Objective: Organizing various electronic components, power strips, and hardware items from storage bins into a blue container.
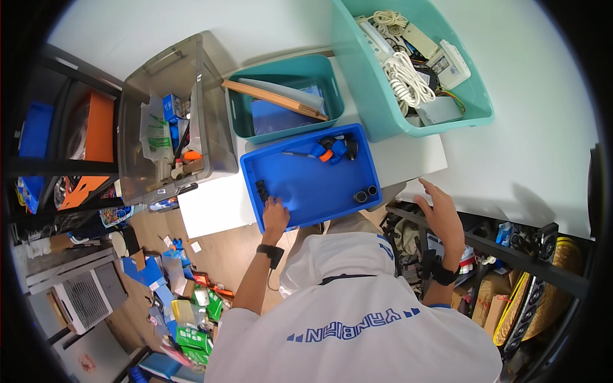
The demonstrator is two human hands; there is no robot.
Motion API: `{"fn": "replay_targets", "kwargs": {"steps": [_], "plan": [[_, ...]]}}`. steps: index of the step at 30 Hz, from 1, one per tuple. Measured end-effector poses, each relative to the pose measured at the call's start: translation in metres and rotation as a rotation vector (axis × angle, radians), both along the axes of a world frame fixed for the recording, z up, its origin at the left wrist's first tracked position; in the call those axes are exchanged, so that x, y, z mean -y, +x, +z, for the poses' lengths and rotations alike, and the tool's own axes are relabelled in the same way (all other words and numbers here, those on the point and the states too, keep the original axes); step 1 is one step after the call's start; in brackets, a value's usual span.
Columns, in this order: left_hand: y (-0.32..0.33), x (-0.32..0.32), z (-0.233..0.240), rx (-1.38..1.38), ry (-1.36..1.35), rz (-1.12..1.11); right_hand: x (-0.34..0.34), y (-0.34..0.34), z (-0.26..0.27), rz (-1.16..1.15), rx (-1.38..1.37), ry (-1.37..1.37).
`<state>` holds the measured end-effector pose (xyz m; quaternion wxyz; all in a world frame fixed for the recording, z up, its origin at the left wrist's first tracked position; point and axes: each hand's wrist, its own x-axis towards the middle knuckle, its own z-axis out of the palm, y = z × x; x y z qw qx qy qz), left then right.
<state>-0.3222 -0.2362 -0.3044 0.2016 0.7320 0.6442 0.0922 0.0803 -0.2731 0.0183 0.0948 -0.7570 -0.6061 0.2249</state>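
A shallow blue plastic tray lies in front of me on a white tabletop. My left hand reaches over its near left part with the fingers pointing down. The fingertips are at the end of a small black part by the tray's left wall; whether they grip it is hidden. Held in the air to the right of the tray, my right hand is empty, its thumb and fingers apart. At the tray's far right lies a cluster of blue, black and orange parts beside a thin rod. Two black cylindrical pieces occupy the near right corner.
Behind the tray stands a teal bin with a wooden board. A grey translucent box is at the left, and a tall turquoise bin of white cables at the right. A black metal frame runs along my right side.
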Motion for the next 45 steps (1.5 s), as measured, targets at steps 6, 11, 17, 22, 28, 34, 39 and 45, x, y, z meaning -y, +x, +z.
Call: {"fn": "replay_targets", "kwargs": {"steps": [6, 11, 17, 22, 28, 34, 39, 45], "plan": [[0.006, -0.012, 0.008, -0.255, -0.087, 0.214, 0.015, -0.005, 0.001, -0.056, 0.012, -0.053], [-0.005, -0.036, 0.018, -0.276, -0.066, 0.216, 0.026, -0.003, -0.004, -0.101, 0.014, -0.086], [-0.006, -0.061, 0.021, -0.307, -0.162, 0.096, 0.037, 0.002, -0.003, -0.126, 0.041, -0.094], [-0.025, -0.068, -0.013, -0.297, -0.130, 0.151, 0.037, -0.003, -0.014, -0.071, 0.051, -0.059], [-0.011, -0.063, 0.016, -0.257, -0.095, 0.088, 0.040, -0.013, -0.006, -0.124, 0.028, -0.126], [0.000, -0.052, 0.040, -0.154, -0.107, 0.044, 0.038, -0.017, -0.011, -0.130, 0.021, -0.161], [0.028, -0.044, 0.111, 0.244, -0.125, 0.001, 0.024, -0.025, -0.005, -0.037, -0.005, -0.159], [0.066, -0.031, 0.193, 0.948, -0.462, 0.086, 0.004, -0.039, 0.000, 0.190, -0.190, -0.088]]}}
